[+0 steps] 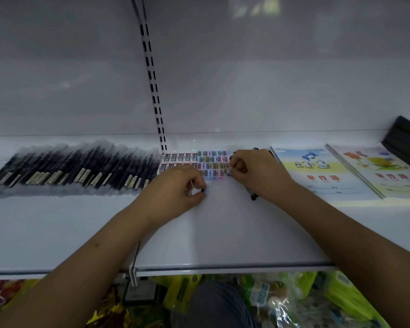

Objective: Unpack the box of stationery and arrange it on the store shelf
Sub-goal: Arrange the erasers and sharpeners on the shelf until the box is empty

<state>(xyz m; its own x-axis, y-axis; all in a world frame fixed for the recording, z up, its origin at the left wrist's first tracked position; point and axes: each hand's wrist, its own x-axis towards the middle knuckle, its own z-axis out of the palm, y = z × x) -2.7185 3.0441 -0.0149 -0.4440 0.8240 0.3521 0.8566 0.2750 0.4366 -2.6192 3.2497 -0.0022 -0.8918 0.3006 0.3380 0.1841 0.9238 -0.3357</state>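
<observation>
- My left hand (pixel 175 185) rests on the white metal store shelf (pixel 223 233), fingers curled, pinching a small pale blue block (pixel 207 191) against it.
- My right hand (pixel 253 169), fingers curled, pinches another tiny piece beside the rows; I cannot tell its colour.
- Just beyond, small pastel blue, pink and tan blocks (pixel 213 162) sit in tidy rows.
- Left of those lie white labelled erasers (pixel 179 158), then black pens in clear sleeves (pixel 76 166).
- Right lie illustrated exercise books (pixel 317 171).

pastel sharpeners (pixel 213 163) in rows, mid-shelf (pixel 223 233)
</observation>
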